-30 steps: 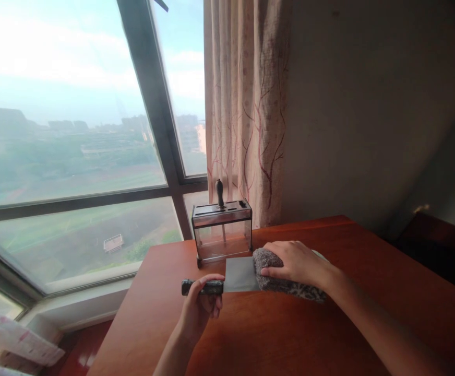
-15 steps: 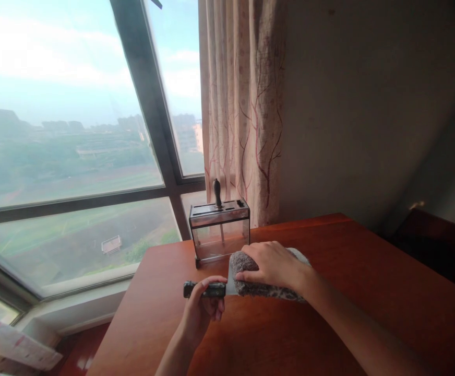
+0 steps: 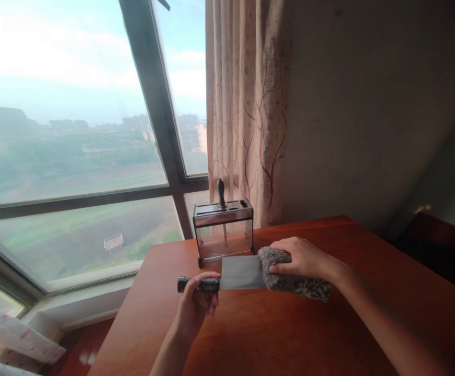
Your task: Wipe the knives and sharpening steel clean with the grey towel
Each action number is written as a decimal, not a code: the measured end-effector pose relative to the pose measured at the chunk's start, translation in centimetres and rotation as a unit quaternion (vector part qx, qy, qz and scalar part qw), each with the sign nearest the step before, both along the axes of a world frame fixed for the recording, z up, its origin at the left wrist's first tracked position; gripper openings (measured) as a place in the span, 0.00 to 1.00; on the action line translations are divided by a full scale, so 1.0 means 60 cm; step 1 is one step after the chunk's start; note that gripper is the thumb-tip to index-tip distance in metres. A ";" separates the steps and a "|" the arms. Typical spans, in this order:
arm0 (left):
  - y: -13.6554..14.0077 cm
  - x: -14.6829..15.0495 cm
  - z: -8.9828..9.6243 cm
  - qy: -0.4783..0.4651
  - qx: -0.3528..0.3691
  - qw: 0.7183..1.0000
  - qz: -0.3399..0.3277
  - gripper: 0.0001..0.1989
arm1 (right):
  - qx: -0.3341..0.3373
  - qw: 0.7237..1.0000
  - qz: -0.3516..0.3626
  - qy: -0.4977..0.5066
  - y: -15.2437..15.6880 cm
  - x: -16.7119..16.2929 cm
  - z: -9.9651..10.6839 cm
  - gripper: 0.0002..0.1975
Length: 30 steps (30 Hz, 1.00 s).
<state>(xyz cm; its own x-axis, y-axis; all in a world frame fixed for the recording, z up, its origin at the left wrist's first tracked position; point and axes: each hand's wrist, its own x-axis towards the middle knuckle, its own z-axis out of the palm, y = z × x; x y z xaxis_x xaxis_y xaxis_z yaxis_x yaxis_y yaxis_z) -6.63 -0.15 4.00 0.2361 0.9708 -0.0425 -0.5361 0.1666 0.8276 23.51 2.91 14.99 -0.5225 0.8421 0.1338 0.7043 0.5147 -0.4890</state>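
Observation:
A cleaver (image 3: 240, 272) with a wide grey blade and a dark handle is held level above the table, blade pointing right. My left hand (image 3: 196, 303) is closed around its handle. In my right hand (image 3: 301, 257) is a fuzzy grey cloth (image 3: 276, 271) with a patterned lower part, folded over the far end of the blade. The cloth hides the blade's tip. Just behind the blade stands a clear-sided knife block (image 3: 227, 243) with a slotted metal top. One dark-handled tool (image 3: 220, 193) stands upright in it, its thin rod showing through the clear side.
The reddish-brown wooden table (image 3: 290, 334) spreads beneath my hands. Beyond its far edge hangs a beige curtain (image 3: 247, 104) with a branch pattern. A large framed window (image 3: 74, 201) is at the left, and a dark wall (image 3: 368, 115) rises at the right.
My right hand and the cloth have slid right along the blade, uncovering much more of it near the handle. The left hand keeps its hold and has shifted slightly left.

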 end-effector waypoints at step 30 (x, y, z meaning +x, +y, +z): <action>0.003 0.023 -0.001 -0.058 -0.066 0.995 0.049 0.16 | -0.114 0.870 -0.147 0.456 -0.030 -0.020 -0.125 0.21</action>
